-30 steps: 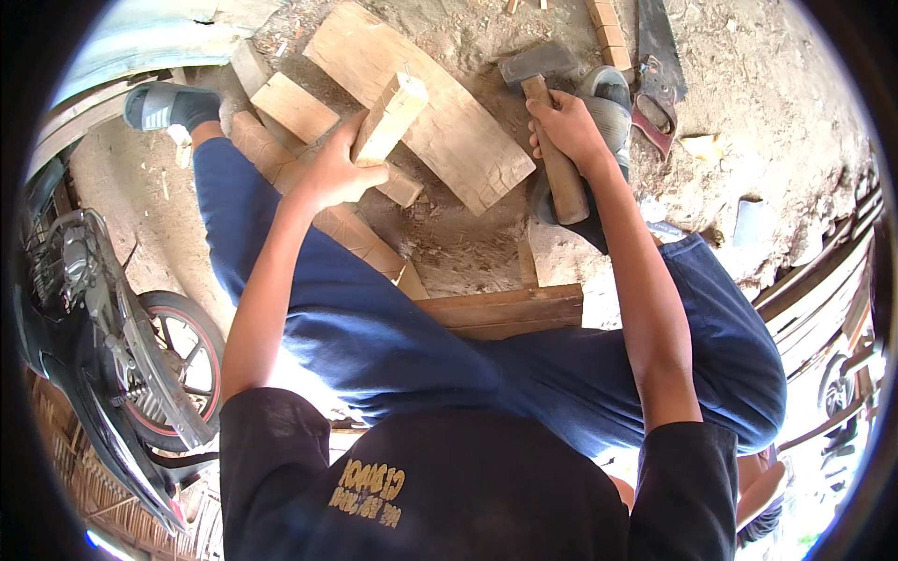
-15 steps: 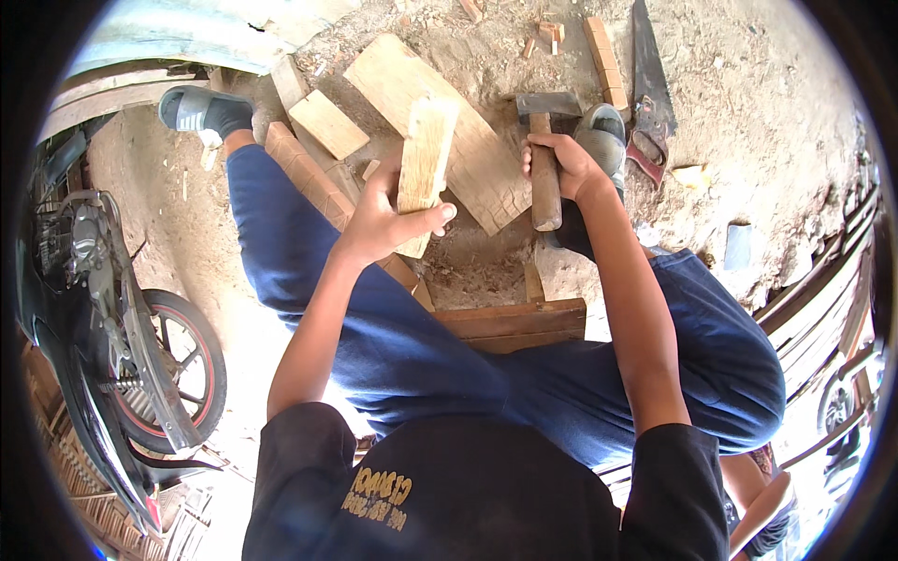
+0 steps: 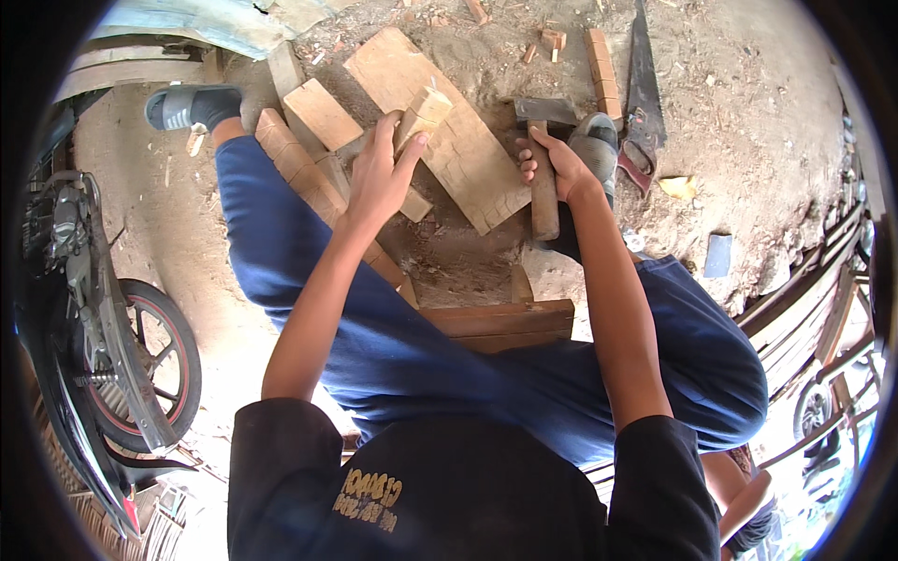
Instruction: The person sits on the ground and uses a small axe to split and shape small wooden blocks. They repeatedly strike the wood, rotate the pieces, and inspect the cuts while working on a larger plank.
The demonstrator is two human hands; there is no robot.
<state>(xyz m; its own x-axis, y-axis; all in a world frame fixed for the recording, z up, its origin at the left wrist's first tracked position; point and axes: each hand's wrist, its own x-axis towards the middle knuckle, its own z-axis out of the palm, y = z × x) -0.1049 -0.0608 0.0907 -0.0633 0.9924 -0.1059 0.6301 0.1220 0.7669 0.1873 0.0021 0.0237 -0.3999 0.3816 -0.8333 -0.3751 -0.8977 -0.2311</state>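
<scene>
My left hand (image 3: 379, 178) grips a short pale wooden block (image 3: 428, 110), its fingers on one side and the thumb on the other. The block stands tilted over a wide plank (image 3: 472, 173) lying on the ground. In my right hand (image 3: 561, 170) is a hammer (image 3: 544, 210), with the fingers around its wooden handle. Its dark metal head points away from me, beside my right foot. A flat rectangular wood piece (image 3: 323, 114) lies left of the plank, and a long bar with cross cuts (image 3: 304, 176) runs beside my left leg.
A handsaw (image 3: 644, 112) with a red handle lies right of my right foot, near another cut bar (image 3: 603, 73). Wood scraps (image 3: 553, 40) dot the dirt. A motorcycle (image 3: 112, 318) stands at left. Part of another person (image 3: 739, 496) shows at lower right.
The block in my left hand has turned from showing its long face to tilting away, its end now upward. The hammer stays in my right hand, whose fingers have loosened slightly.
</scene>
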